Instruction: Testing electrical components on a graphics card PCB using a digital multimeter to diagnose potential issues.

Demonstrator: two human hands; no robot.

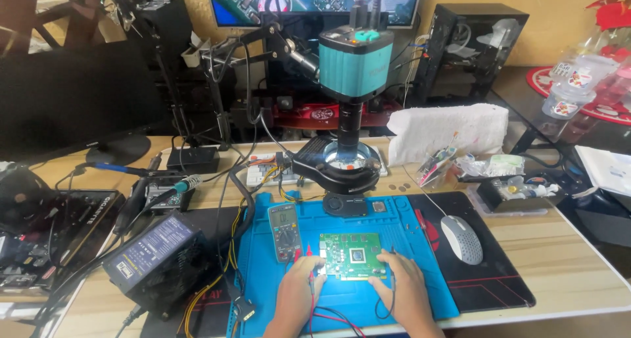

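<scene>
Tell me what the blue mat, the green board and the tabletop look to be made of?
Blue mat: probably soft silicone, matte, with moulded compartments. Green board: rigid lacquered circuit laminate, glossy, with a dark chip at its centre. Tabletop: pale wood or wood-look laminate; grain lines show, but which one cannot be told.

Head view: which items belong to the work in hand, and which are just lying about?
In use:
green circuit board
left hand with red probe
right hand with black probe
multimeter
blue mat

Lying about:
mouse
power supply
white towel
</scene>
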